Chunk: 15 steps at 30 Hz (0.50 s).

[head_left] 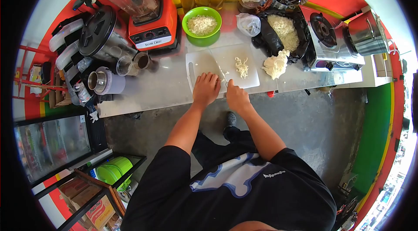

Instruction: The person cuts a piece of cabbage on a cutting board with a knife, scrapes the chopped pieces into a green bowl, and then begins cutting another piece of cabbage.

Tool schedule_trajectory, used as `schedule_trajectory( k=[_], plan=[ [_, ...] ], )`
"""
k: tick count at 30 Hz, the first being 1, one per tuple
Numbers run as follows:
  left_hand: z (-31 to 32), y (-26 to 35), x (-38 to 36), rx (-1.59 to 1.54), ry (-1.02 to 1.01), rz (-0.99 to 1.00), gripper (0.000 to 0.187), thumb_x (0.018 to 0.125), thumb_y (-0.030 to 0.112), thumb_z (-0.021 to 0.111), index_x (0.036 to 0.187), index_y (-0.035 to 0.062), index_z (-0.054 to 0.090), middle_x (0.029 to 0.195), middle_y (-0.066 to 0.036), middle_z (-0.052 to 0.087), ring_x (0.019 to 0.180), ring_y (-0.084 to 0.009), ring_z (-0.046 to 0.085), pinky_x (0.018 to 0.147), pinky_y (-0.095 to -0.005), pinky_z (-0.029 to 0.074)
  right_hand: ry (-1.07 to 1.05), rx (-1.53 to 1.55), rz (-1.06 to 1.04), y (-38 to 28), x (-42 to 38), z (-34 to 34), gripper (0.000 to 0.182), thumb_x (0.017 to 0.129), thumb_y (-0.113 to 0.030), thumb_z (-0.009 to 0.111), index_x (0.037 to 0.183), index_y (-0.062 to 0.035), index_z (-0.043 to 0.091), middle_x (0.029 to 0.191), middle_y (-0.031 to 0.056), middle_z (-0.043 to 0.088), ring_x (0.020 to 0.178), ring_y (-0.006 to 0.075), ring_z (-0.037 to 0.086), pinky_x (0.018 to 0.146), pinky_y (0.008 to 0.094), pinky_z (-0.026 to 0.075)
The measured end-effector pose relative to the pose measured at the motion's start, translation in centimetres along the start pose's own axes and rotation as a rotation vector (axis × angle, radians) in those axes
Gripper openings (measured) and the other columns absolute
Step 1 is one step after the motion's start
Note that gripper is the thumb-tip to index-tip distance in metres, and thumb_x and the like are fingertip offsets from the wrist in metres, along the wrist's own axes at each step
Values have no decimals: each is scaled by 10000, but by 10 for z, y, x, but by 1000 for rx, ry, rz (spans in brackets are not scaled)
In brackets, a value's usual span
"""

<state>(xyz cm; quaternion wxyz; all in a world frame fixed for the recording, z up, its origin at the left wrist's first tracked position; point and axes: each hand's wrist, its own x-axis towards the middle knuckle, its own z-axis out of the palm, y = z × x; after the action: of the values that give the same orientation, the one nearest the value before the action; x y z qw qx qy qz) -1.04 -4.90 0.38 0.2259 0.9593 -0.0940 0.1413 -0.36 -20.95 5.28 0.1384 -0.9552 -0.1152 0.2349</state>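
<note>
Left hand (206, 88) lies flat, fingers spread, on the near edge of the white board (217, 59), likely pinning it steady. Right hand (236, 96) is fisted around a knife (223, 76), blade angled onto the board. Shredded bits (241, 66) sit mid-board, right of the blade, clear of the cutting spot. Green bowl (201, 26) of shreds stands just behind the board on the surface (161, 85), within easy reach.

Probably a street food stall: blender (150, 18), gas stove (332, 41), stacked cups (65, 35), drinks fridge (52, 144).
</note>
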Motion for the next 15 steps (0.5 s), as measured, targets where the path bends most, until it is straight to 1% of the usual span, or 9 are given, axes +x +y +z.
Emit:
schedule_trajectory(
  k=[5,8,10,11,15],
  plan=[
    [0,-1,-1,-22,4,-10,105,918,205,615,945,104,599,938,-52,603,915,-270,563,824,-411,444,-36,22,-6,3,-11,4,239,934,-104,524,1124,15,441,941,285,708,927,440,714,799,501,586],
    [-2,0,0,-29,9,-7,106,913,204,620,943,105,598,936,-52,602,916,-267,564,826,-408,446,5,-24,-5,3,-11,11,211,950,-134,506,1099,1,441,947,284,709,933,433,717,793,499,587],
    [-2,0,0,-24,0,-2,106,911,203,622,943,104,598,934,-52,602,917,-266,565,827,-406,448,-13,-63,27,-2,-3,4,237,928,-113,552,1101,2,439,941,270,714,914,420,724,775,487,594],
    [-2,1,0,-19,2,-5,106,909,200,622,944,104,597,935,-53,600,916,-266,565,827,-405,448,-10,-61,28,-3,-2,4,237,928,-113,552,1101,2,439,941,270,714,914,420,724,775,487,594],
    [0,1,0,8,4,-10,103,905,196,623,941,104,594,933,-54,598,915,-267,563,825,-407,447,29,-92,-33,-2,-7,6,219,929,-90,556,1094,-4,440,868,218,729,822,393,740,723,457,607]
  ],
)
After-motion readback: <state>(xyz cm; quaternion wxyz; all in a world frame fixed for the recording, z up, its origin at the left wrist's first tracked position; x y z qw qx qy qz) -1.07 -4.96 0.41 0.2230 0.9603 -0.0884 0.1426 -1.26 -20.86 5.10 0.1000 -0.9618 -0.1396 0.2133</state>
